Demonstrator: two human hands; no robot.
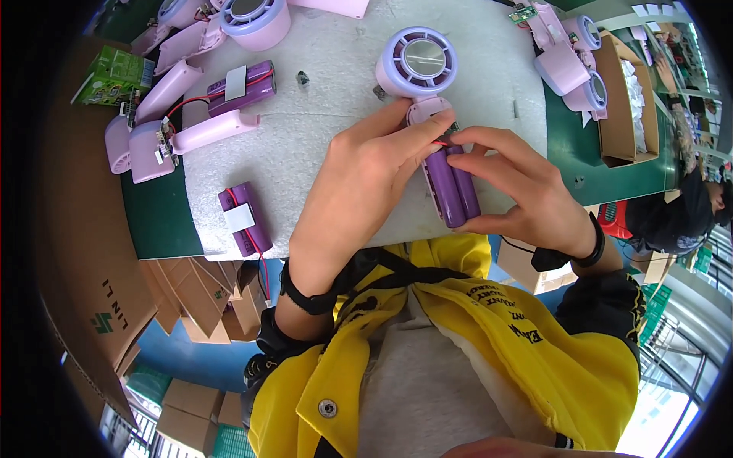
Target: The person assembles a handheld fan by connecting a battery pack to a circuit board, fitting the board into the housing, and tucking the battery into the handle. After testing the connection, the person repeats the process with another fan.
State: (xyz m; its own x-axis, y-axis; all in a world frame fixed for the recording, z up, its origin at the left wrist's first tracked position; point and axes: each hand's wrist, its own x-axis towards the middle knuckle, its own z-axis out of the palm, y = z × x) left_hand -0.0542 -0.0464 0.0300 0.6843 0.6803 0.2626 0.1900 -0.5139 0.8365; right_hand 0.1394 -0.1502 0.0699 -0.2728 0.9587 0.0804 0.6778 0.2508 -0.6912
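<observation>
A lilac handheld fan (416, 65) lies on the white foam mat, its round head away from me and its handle toward me. My left hand (359, 179) is closed on the fan's neck, thumb and fingertips pinching near a small circuit board and a red wire. A purple two-cell battery pack (456, 187) lies along the open handle. My right hand (527, 183) grips this pack, fingers at its upper end and thumb at its lower end. Fingertips partly hide the board and wire ends.
Loose purple battery packs (246, 219) (243, 88) with red wires rest on the foam mat (328, 38). Lilac fan parts (156, 145) lie at the left, more fan parts (565, 72) at the right. An open cardboard box (618, 145) stands far right, where another person (672, 214) shows.
</observation>
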